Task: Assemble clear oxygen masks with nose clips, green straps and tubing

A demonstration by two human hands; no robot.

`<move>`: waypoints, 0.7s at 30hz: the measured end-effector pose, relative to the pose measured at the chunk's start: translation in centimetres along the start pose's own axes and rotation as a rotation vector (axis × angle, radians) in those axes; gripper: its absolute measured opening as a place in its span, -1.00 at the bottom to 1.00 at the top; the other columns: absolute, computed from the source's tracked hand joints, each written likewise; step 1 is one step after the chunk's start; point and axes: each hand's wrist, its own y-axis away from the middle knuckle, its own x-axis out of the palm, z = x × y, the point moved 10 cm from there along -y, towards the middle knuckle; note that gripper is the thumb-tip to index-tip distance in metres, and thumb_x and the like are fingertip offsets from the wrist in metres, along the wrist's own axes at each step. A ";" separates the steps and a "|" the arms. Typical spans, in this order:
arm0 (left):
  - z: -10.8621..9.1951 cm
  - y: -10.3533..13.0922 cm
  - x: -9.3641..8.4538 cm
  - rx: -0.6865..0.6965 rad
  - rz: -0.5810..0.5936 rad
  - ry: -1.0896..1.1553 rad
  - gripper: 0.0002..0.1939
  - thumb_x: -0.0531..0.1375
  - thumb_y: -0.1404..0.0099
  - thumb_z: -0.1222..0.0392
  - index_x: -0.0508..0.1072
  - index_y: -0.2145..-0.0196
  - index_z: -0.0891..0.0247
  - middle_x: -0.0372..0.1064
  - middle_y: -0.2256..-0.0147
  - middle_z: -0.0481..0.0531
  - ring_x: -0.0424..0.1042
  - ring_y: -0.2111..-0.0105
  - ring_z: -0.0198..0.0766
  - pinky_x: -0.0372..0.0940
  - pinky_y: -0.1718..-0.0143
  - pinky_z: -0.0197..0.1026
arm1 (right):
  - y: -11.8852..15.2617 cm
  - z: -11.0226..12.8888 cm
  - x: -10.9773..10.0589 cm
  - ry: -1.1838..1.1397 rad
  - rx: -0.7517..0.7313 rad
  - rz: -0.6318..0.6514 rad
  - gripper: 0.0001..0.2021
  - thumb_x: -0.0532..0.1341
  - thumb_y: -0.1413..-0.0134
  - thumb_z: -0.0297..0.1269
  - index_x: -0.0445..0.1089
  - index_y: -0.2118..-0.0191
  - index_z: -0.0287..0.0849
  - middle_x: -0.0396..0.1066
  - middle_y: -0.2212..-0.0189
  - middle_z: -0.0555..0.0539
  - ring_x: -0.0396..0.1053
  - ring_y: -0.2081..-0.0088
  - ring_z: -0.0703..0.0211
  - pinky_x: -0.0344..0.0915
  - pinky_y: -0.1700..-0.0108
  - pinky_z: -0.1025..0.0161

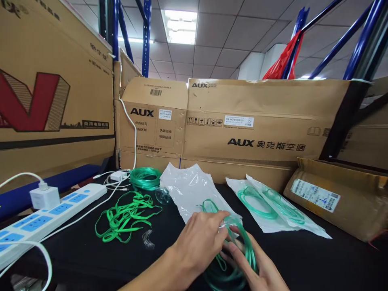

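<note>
A coil of green clear tubing point(249, 252) is held in front of me at the lower middle of the head view. My left hand point(201, 238) pinches the top of the coil, its fingers closed by a clear piece there. From the right, my right hand point(257, 262) wraps its fingers round the coil's side. A thin green strap point(209, 205) loops out beyond my left hand. Just behind the hands lies an opened white plastic bag point(190, 190). The lower part of the coil is blurred and partly hidden by my fingers.
Left on the black table are a pile of green straps point(127, 218), small clear strips point(148, 239), another tubing coil point(145, 178) and a clear plastic piece point(163, 195). A power strip point(60, 210) with cables stands far left. Bagged tubing point(257, 204) and a carton point(339, 198) sit right.
</note>
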 end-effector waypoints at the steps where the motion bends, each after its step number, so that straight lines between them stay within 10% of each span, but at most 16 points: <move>1: -0.3 0.0 -0.1 0.027 0.001 0.029 -0.61 0.09 -0.45 0.23 0.48 -0.17 0.16 0.59 0.05 0.07 0.58 0.10 -0.13 0.42 -0.02 -0.13 | 0.2 -0.1 -0.1 -0.005 -0.011 -0.020 -0.28 0.48 0.08 0.01 0.41 -0.23 -0.05 0.41 -0.24 -0.12 0.38 -0.22 -0.19 0.42 -0.15 0.12; 9: -2.1 1.1 -0.8 0.306 -0.038 0.253 -0.65 0.08 -0.52 0.17 0.50 -0.16 0.24 0.58 0.00 0.07 0.56 0.03 -0.22 0.38 -0.06 -0.26 | -2.0 -1.3 0.1 -0.144 -0.015 -0.037 -0.40 0.43 0.00 0.05 0.51 -0.12 -0.13 0.48 -0.15 -0.18 0.44 -0.15 -0.16 0.41 -0.14 0.04; 21: -0.3 0.5 -1.5 0.111 -0.157 0.163 -0.68 0.09 -0.50 0.24 0.57 -0.07 0.21 0.59 0.02 0.00 0.58 0.06 -0.20 0.38 -0.05 -0.25 | 0.4 3.2 -0.2 0.508 -0.160 0.086 -0.57 0.39 -0.05 -0.03 0.53 -0.01 -0.10 0.48 0.58 0.06 0.48 0.47 0.12 0.43 0.35 0.34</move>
